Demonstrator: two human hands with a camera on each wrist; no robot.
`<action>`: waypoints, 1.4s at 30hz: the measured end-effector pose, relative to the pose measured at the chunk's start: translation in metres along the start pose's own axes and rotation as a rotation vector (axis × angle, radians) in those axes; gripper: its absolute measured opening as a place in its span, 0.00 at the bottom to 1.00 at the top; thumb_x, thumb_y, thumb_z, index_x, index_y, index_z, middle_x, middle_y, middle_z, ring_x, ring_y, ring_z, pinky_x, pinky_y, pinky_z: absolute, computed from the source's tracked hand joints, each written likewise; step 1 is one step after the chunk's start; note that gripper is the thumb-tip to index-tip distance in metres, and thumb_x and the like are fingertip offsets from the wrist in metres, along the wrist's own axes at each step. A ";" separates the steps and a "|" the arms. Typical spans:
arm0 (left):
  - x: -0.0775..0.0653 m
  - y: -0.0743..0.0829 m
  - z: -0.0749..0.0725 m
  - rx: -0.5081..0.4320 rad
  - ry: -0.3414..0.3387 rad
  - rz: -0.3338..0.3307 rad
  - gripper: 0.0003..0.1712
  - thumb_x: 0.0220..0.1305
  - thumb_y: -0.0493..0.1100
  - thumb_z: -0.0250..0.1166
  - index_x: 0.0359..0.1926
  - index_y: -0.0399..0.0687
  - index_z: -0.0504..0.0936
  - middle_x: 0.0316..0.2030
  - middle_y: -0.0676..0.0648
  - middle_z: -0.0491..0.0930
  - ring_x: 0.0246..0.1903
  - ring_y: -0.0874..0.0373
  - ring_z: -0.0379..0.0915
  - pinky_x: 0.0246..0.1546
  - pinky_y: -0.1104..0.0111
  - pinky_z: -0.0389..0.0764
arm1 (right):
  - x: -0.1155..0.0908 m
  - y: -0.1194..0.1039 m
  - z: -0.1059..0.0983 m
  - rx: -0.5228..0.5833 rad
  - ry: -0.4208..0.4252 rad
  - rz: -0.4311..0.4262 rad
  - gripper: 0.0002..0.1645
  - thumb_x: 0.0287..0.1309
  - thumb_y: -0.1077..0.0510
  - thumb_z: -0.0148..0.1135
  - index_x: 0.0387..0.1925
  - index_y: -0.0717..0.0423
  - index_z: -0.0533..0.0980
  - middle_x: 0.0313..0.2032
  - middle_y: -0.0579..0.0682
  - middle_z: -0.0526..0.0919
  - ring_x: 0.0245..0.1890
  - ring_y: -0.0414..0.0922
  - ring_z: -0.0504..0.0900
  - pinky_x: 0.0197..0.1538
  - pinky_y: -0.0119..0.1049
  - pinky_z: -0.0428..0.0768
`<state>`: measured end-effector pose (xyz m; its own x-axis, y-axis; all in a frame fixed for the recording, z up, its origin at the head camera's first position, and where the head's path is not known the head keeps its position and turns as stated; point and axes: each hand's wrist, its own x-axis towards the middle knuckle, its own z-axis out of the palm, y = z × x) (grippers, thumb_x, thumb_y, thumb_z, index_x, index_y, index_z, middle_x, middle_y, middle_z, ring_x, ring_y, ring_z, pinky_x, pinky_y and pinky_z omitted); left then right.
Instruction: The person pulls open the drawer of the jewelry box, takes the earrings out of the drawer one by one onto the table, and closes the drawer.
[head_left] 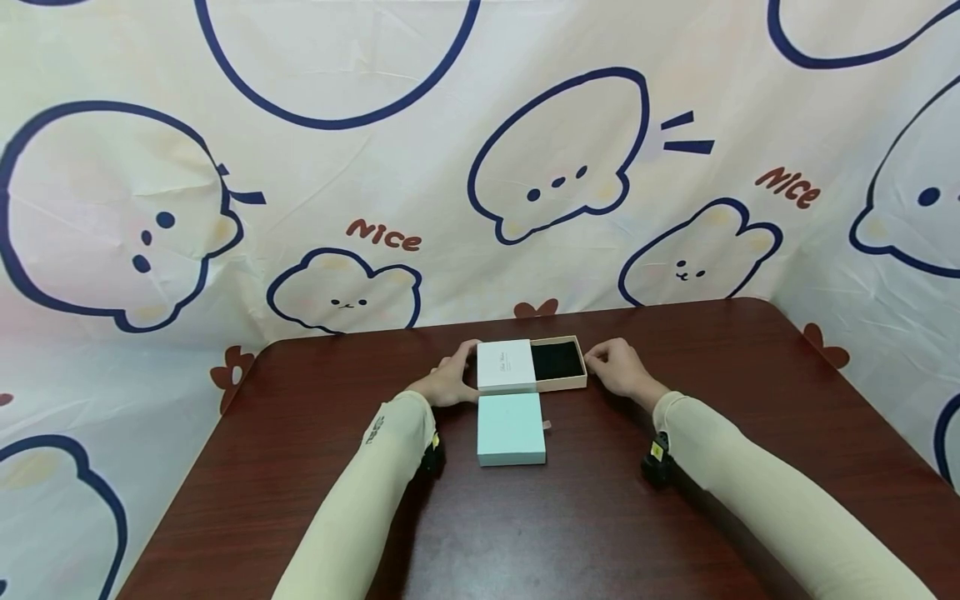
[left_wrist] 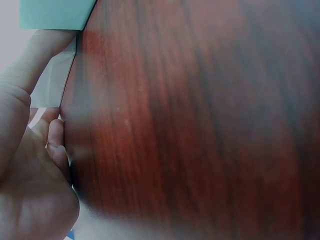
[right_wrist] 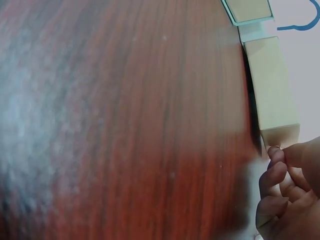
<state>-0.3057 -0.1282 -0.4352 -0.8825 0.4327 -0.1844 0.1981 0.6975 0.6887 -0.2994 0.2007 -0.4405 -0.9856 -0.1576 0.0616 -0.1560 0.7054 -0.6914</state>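
A white box sleeve (head_left: 506,365) with faint lettering lies near the far edge of the table. Out of its right end sticks a cream drawer (head_left: 559,385) with a black lining (head_left: 558,361). My left hand (head_left: 448,380) grips the sleeve's left end, thumb along the front side and fingers round the back. At the drawer's right end, my right hand (head_left: 618,367) pinches with thumb and index finger; the small pull between them is mostly hidden. In the right wrist view, the fingertips (right_wrist: 276,152) sit right against the drawer's end face (right_wrist: 282,135).
Just in front of the white sleeve lies a closed mint-green box (head_left: 512,429), with a small ribbon tab (head_left: 547,425) at its right side. The brown wood-grain table (head_left: 480,533) ends at a cartoon-printed cloth (head_left: 450,192) at the back and sides.
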 end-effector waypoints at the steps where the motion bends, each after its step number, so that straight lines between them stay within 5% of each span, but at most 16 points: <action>1: 0.000 0.000 0.000 -0.001 0.000 0.000 0.56 0.62 0.46 0.73 0.79 0.59 0.44 0.78 0.44 0.50 0.73 0.40 0.53 0.69 0.41 0.55 | 0.000 0.000 0.000 0.000 -0.001 0.000 0.16 0.73 0.62 0.53 0.42 0.66 0.85 0.39 0.59 0.87 0.35 0.46 0.80 0.40 0.38 0.77; 31: 0.001 -0.003 0.000 -0.009 -0.004 0.016 0.56 0.62 0.46 0.73 0.79 0.57 0.44 0.79 0.44 0.49 0.73 0.40 0.54 0.70 0.39 0.54 | 0.003 -0.006 0.010 0.003 -0.025 0.014 0.16 0.74 0.60 0.54 0.43 0.64 0.86 0.42 0.58 0.88 0.38 0.47 0.81 0.44 0.41 0.79; 38: 0.001 -0.002 0.000 -0.013 -0.002 0.018 0.56 0.62 0.46 0.73 0.79 0.57 0.45 0.78 0.44 0.50 0.73 0.40 0.53 0.70 0.40 0.54 | 0.003 -0.009 0.013 0.008 -0.018 0.012 0.16 0.73 0.60 0.53 0.43 0.63 0.86 0.42 0.59 0.88 0.41 0.50 0.81 0.65 0.60 0.70; 42: 0.000 -0.002 -0.001 -0.019 -0.003 0.020 0.56 0.62 0.46 0.73 0.79 0.57 0.45 0.78 0.44 0.50 0.73 0.40 0.53 0.70 0.39 0.53 | 0.003 -0.009 0.015 -0.001 -0.012 -0.003 0.16 0.73 0.61 0.53 0.42 0.63 0.86 0.40 0.57 0.88 0.37 0.48 0.80 0.56 0.52 0.75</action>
<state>-0.3067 -0.1298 -0.4362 -0.8772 0.4479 -0.1729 0.2071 0.6779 0.7054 -0.3001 0.1838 -0.4446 -0.9842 -0.1681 0.0551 -0.1592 0.7058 -0.6903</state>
